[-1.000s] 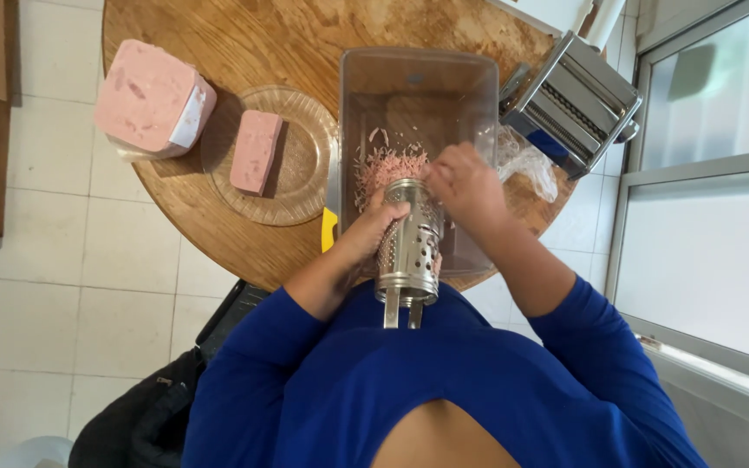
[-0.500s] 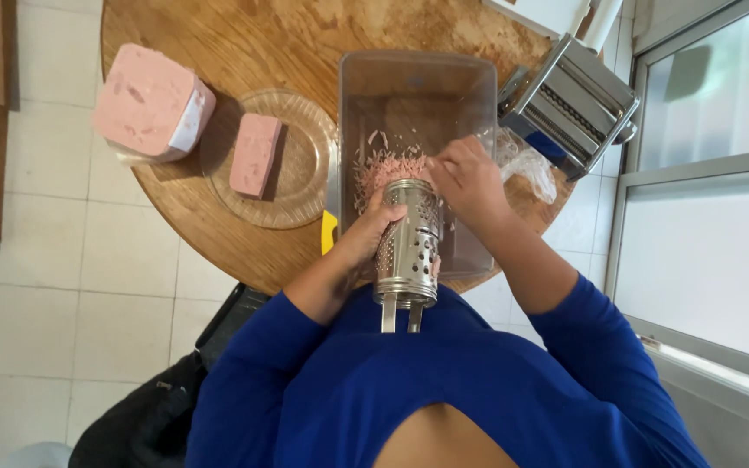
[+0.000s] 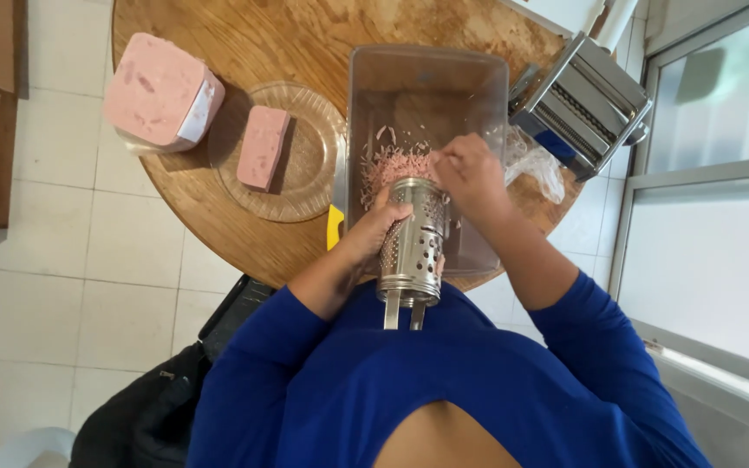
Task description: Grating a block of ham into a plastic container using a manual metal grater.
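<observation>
My left hand [image 3: 373, 230] grips a round steel grater [image 3: 413, 243] by its side, holding it tilted over a clear plastic tub [image 3: 426, 78]. My right hand [image 3: 468, 173] is closed at the grater's top end, pressing something against it; what it holds is hidden by the fingers. A heap of pink shreds [image 3: 396, 161] lies in the tub just beyond the grater.
A round wooden table [image 3: 305, 35] carries a glass plate [image 3: 309, 178] with a pink meat slab [image 3: 262, 147], a large pink meat block [image 3: 159, 94], a metal pasta machine [image 3: 584, 104] and a crumpled plastic bag [image 3: 535, 160]. A black bag [image 3: 145, 416] sits on the tiled floor.
My right hand has slid slightly along the top of the grater. The grater and tub stay where they were.
</observation>
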